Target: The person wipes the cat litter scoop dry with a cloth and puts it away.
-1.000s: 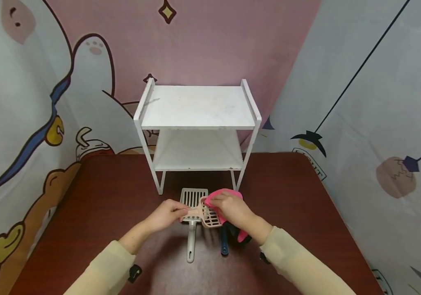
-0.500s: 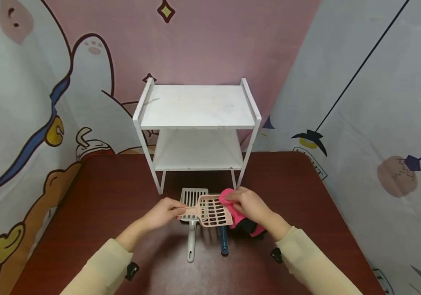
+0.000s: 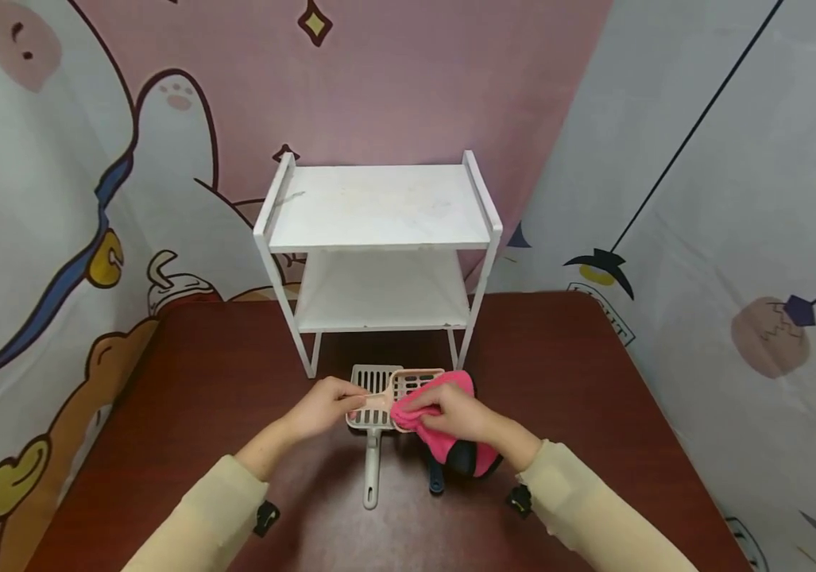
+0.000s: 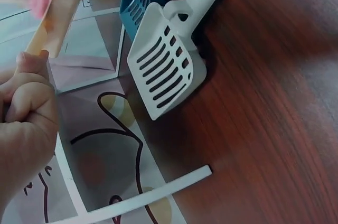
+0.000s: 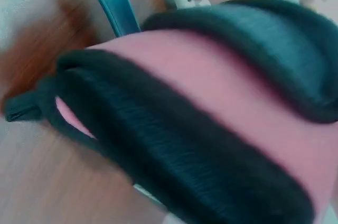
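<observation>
A peach slotted litter scoop (image 3: 380, 402) is held over the table, my left hand (image 3: 323, 407) pinching its handle. My right hand (image 3: 459, 411) grips a pink cloth with black trim (image 3: 439, 443), bunched against the scoop's basket and covering its lower right part. Below lies a light grey litter scoop (image 3: 372, 473), its slotted head partly hidden by the peach one. To its right, only the end of a blue scoop's handle (image 3: 436, 481) shows from under the cloth. In the right wrist view the cloth (image 5: 174, 55) fills most of the picture and hides the fingers.
A white two-tier shelf (image 3: 379, 208) stands on the dark red-brown table (image 3: 558, 381), just behind the scoops. Printed fabric walls (image 3: 393, 87) enclose the back and both sides. A dark wrist device (image 3: 266, 518) sits at the left sleeve.
My right hand first slid right along the scoop's basket with the cloth, then came back left over it. The peach scoop's basket has tipped and shifted slightly upward; my left hand keeps its hold.
</observation>
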### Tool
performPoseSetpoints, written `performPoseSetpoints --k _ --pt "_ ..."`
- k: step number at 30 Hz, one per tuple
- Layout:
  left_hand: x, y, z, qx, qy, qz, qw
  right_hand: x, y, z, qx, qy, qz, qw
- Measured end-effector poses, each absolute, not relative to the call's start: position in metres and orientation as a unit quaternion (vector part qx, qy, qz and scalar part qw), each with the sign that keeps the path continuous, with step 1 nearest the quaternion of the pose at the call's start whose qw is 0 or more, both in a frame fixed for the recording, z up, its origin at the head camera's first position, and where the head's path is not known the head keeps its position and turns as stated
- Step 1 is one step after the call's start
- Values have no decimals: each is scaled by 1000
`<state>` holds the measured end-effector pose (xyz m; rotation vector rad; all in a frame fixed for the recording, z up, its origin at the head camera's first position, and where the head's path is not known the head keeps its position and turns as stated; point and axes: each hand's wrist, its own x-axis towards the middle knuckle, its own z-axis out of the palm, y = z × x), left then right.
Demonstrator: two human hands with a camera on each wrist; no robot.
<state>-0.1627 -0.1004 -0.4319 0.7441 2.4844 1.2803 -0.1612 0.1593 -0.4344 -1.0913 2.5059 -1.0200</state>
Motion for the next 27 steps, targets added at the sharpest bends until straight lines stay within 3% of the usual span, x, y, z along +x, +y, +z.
performPoseSetpoints --k 4,9,20,27 --pt "-162 -104 -432 248 845 456 130 -155 152 -435 -407 879 -233 86" --pt "-161 -109 -435 253 834 473 129 -151 159 -434 -383 907 -162 63" --pt "-162 -104 -429 229 855 452 114 -162 198 -424 -325 938 -121 -17" --pt "-161 -108 -428 172 846 484 143 -170 215 -413 -264 950 -160 -51"
